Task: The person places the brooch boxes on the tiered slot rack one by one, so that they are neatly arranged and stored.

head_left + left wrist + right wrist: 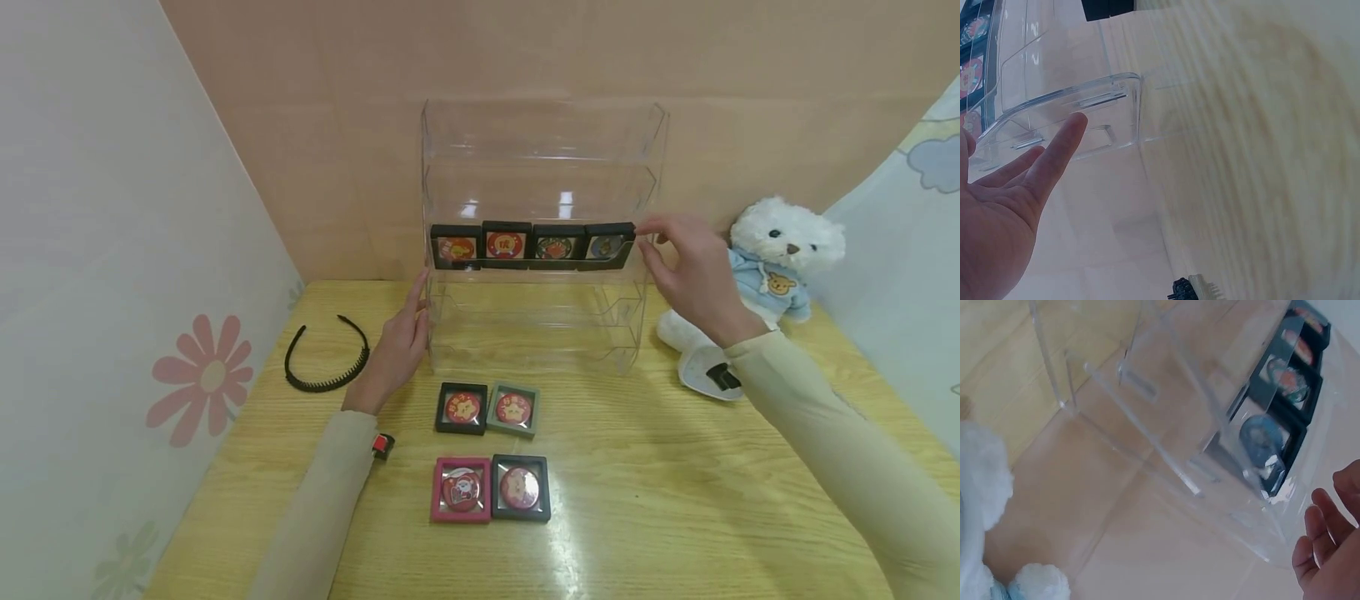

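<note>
Right hand (696, 271) nearer, fingers bent, pinching nothing; end frame (609, 247) just left, its row (506, 244) running leftward; left hand (395, 350) fingers spread.

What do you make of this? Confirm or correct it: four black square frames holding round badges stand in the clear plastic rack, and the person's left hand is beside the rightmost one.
The hand is wrong: the head view shows the right hand, not the left, beside the rightmost frame. Four black square frames holding round badges do stand in the clear plastic rack.

Black frame (611, 228) with blue badge (1261, 439), white bear (789, 235)
</note>
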Demonstrator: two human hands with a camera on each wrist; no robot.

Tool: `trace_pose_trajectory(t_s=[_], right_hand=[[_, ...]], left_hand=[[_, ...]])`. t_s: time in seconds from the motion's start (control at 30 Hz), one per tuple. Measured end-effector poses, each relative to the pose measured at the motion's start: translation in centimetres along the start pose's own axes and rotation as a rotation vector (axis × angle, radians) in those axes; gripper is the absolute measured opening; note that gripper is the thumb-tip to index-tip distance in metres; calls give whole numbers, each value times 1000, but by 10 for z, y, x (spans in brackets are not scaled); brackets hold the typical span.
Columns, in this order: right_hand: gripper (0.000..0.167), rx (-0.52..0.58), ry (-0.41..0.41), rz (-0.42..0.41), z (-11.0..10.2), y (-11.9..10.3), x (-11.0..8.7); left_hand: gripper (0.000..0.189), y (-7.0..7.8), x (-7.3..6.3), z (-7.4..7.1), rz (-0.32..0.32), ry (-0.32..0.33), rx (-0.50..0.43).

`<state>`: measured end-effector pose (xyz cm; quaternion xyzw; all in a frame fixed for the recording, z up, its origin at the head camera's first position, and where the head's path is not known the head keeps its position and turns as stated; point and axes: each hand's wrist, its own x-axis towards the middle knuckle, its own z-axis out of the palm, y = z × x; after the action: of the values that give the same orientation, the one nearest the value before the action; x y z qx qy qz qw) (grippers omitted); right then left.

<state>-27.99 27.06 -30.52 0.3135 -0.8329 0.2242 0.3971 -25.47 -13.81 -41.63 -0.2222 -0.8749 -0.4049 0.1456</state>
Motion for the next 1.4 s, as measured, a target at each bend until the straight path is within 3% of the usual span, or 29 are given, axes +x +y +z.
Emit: trace_pose_trajectory(t_s=[0.23, 0.6, 0.8, 1.1, 1.27, 1.4], right_hand=[[19, 19, -31, -38, -8, -24, -22], [27, 133, -150, -3, -6, -47, -69], [27, 182, -305, 45, -1, -59, -96], [14, 305, -651, 187, 3, -83, -124], [27, 328, -834, 235, 1, -95, -136], [39, 302, -917, 217, -1, -102, -143]], left_hand=[[62, -2, 1, 1, 6, 2, 1], [63, 0, -1, 0, 10, 4, 0], [61, 3, -2, -2, 10, 5, -9], [62, 3, -1, -1, 19, 10, -11], [62, 2, 0, -1, 19, 13, -3], [63, 2, 0, -1, 6, 11, 3]])
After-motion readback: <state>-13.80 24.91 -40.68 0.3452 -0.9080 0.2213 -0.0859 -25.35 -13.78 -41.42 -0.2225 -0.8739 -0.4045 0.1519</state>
